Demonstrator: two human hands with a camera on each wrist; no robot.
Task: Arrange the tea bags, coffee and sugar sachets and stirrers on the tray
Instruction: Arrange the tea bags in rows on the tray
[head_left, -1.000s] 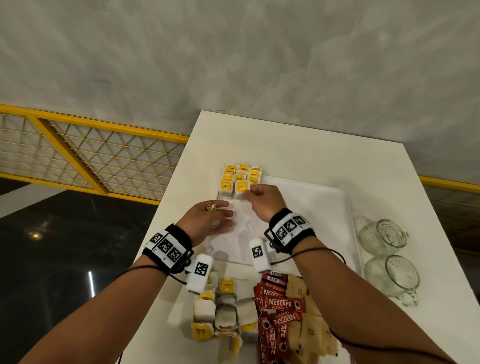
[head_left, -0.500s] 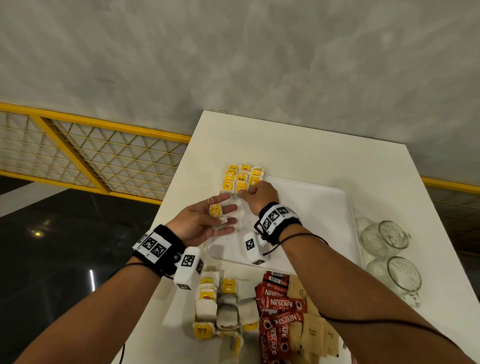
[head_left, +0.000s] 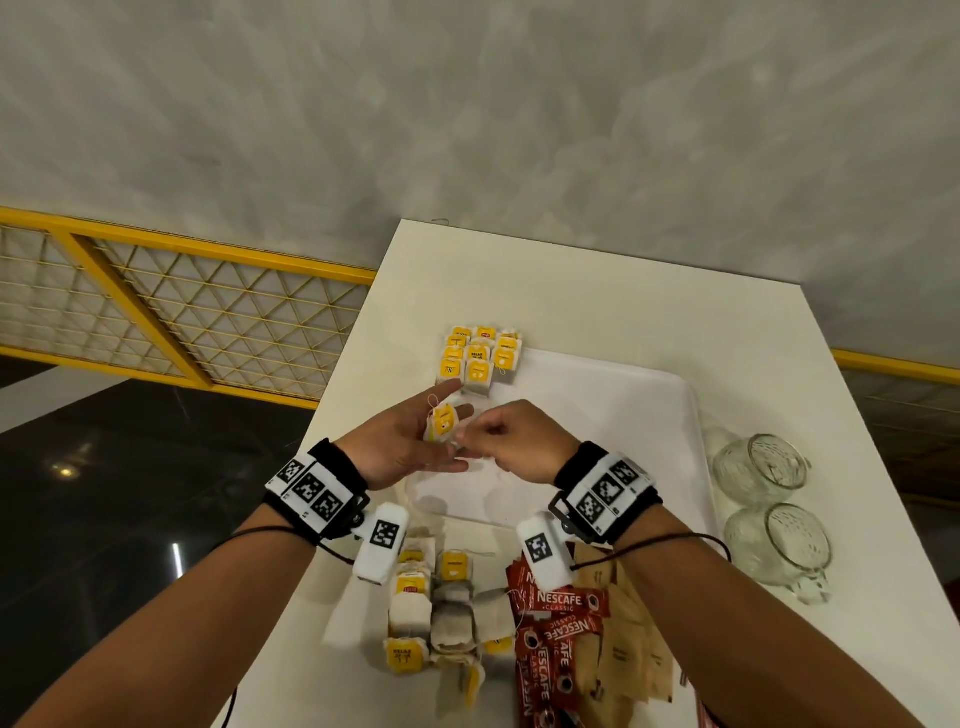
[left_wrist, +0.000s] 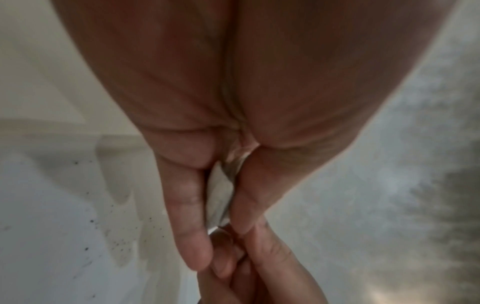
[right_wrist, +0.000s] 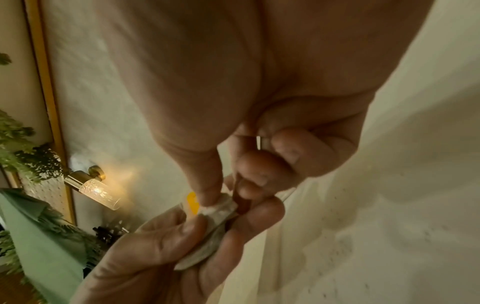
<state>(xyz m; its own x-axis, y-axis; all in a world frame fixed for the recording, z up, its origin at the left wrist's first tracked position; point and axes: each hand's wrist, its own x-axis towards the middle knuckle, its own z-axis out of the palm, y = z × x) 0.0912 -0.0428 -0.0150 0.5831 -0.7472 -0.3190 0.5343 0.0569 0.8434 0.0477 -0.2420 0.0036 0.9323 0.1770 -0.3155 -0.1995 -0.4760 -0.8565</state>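
Just above the centre of the head view, a tea bag (head_left: 441, 423) with a yellow tag is held in the left hand (head_left: 402, 449); in the right wrist view its thumb and fingers are seen curled round the bag's lower part. The right hand (head_left: 511, 441) is closed in a pinch on the bag's near corner, thumb against forefinger. Both hands are held over the left part of the white tray (head_left: 623, 415).

A block of placed tea bags (head_left: 480, 356) is laid at the tray's upper left corner. At the bottom of the frame, loose tea bags (head_left: 441, 618), red coffee sachets (head_left: 558, 618) and brown sugar sachets (head_left: 623, 639) are left on the table. No stirrers can be made out.

The bag is judged very light, soft and easily torn; its string can snag. It is best taken by the paper edges or the stiffer tag, with light pressure, and laid flat beside the block.
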